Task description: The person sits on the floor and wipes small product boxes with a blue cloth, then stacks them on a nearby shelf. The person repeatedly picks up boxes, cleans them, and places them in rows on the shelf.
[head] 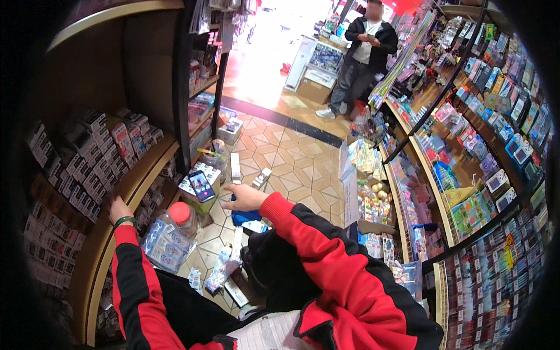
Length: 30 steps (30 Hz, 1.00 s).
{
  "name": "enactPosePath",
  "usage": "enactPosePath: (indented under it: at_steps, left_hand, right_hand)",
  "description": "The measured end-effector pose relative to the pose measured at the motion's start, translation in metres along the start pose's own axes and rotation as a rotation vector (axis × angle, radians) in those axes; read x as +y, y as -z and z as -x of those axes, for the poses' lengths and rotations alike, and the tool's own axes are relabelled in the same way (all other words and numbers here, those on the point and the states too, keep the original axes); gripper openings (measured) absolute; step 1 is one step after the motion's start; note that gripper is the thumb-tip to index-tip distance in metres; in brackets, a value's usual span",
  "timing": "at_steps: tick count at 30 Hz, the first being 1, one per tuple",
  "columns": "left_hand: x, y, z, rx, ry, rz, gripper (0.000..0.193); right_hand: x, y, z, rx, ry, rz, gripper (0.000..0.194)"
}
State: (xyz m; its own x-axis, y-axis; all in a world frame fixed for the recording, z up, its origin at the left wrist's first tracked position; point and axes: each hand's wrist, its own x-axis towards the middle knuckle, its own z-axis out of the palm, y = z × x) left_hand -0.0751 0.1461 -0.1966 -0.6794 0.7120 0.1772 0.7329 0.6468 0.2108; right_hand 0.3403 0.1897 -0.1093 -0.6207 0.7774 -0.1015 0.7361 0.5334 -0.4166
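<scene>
My left hand [119, 210], with a dark green bangle at the wrist, is at the front edge of a wooden shelf [155, 159]. Its fingertips are dim and blurred, so whether they hold anything is unclear. Rows of small labelled boxes [94, 164] stand on that shelf, just beyond the hand. My right hand [243, 197] reaches out over the floor, fingers apart and nothing in them. Below it lies a blue item [245, 216], partly covered by my sleeve. To its left, a smartphone [201, 186] with a lit screen rests on a box top [212, 171].
A red-lidded plastic jar [180, 213] and a clear-wrapped pack [168, 245] stand between my arms. Narrow white boxes [236, 167] lie on the tiled floor [302, 166]. Open cartons [350, 192] line the stocked right-hand shelves [431, 183]. A person [367, 48] stands near the doorway.
</scene>
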Motion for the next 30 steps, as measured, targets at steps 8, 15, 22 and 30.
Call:
enactPosePath:
  at_steps: [8,15,22,30]
  left_hand:
    - [-0.026,-0.014,-0.010,0.256,-0.040,0.221,0.025]
    - [-0.035,0.008,0.005,0.061,0.078,0.192,0.023]
    - [-0.003,0.026,0.035,0.327,-0.150,0.294,0.020]
    - [0.088,0.034,0.092,-0.187,-0.377,1.181,0.030]
  right_hand:
    - [-0.013,-0.002,0.002,-0.040,0.103,-0.089,0.074]
    - [-0.033,-0.007,0.000,0.012,-0.079,-0.178,0.085]
    - [-0.032,-0.019,-0.008,-0.034,-0.022,-0.084,0.059]
    - [-0.059,-0.031,-0.013,0.565,-0.012,-0.410,0.044]
